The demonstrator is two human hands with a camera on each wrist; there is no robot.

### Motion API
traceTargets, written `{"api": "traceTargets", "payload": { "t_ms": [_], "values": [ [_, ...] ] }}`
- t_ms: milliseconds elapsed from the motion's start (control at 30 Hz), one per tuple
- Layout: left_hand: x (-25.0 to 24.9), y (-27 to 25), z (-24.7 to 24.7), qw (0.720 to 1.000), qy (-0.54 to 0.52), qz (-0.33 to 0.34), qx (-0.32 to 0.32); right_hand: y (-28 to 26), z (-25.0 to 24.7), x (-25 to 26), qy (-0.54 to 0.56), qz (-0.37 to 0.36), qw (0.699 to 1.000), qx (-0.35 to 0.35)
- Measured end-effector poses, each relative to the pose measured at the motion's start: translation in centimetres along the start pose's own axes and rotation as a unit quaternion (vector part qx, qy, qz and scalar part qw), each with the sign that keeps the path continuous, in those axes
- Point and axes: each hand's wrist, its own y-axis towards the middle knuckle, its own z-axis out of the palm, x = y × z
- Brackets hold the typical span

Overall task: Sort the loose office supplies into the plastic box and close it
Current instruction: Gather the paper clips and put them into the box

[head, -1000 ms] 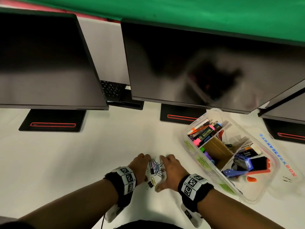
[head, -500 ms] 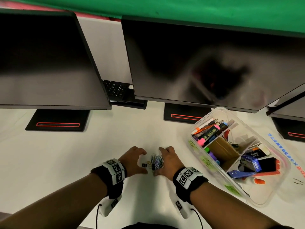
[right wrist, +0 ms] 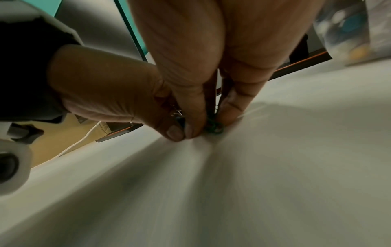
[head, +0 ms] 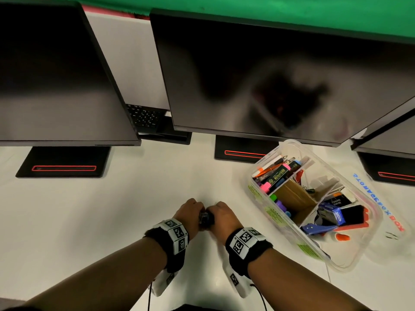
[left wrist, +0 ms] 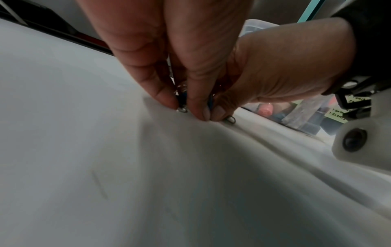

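Note:
A bundle of paper clips and small binder clips (head: 205, 217) lies on the white table, squeezed between my two hands. My left hand (head: 190, 209) pinches it from the left and my right hand (head: 221, 213) from the right. In the left wrist view my fingertips (left wrist: 169, 98) press the clips (left wrist: 182, 102) down, and one clip (left wrist: 231, 119) pokes out under the right hand. The right wrist view shows the clips (right wrist: 213, 127) pinched at the cloth. The clear plastic box (head: 265, 205) stands open at the right, holding markers (head: 278, 173) and a blue stapler (head: 318, 227).
The box's clear lid (head: 381, 198) with "STORAGE BOX" lettering lies just right of the box. Dark monitors (head: 258, 75) overhang the table's back, on black stands (head: 62, 162). A keyboard (head: 143, 116) sits behind them. White tabletop stretches to the left of my hands.
My hands have closed in toward each other. The clips, spread between them before, are now gathered into a tight bundle and mostly hidden by the fingers.

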Motion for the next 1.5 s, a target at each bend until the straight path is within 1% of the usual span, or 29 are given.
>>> {"api": "traceTargets", "payload": {
  "t_ms": [233,400,567,633,733,833,967,1100,1267,1367,1500],
  "values": [
    [-0.3,-0.6,-0.1,0.999,0.001,0.037,0.010,-0.6,-1.3,0.0,-0.013,0.009,1.000,0.019],
    [-1.8,-0.8,-0.7,0.999,-0.013,0.026,0.015,-1.1,-2.5,0.5,-0.016,0.023,0.999,0.019],
    [-2.7,-1.1,-1.5,0.999,-0.043,0.006,0.006,-1.5,-3.0,0.8,0.026,0.035,0.999,-0.019],
    [-3.3,-1.3,-2.4,0.999,-0.043,0.011,-0.009,-1.7,-3.8,1.1,0.035,0.032,0.998,-0.036],
    [-4.5,-1.4,-4.8,0.998,-0.033,0.020,-0.045,-2.0,-6.1,2.1,0.037,0.012,0.996,-0.085],
    [-6.5,-1.5,-7.9,0.996,-0.022,0.044,-0.079,-2.5,-9.3,3.1,0.042,-0.003,0.990,-0.134],
    [-10.2,-1.5,-10.8,0.988,-0.007,0.092,-0.122,-3.8,-13.6,3.2,0.048,-0.015,0.982,-0.179],
    [-14.9,-0.9,-11.3,0.982,-0.011,0.128,-0.135,-5.6,-17.4,1.0,0.050,0.001,0.974,-0.220],
    [-20.6,1.1,-9.0,0.977,-0.026,0.171,-0.124,-7.4,-20.5,-4.3,0.076,0.045,0.966,-0.245],
    [-23.1,2.6,-6.9,0.977,-0.022,0.177,-0.118,-8.0,-21.8,-7.1,0.057,0.073,0.969,-0.231],
    [-25.2,4.1,-4.5,0.980,-0.004,0.176,-0.091,-8.1,-22.2,-10.0,0.029,0.094,0.972,-0.212]
  ]
}}
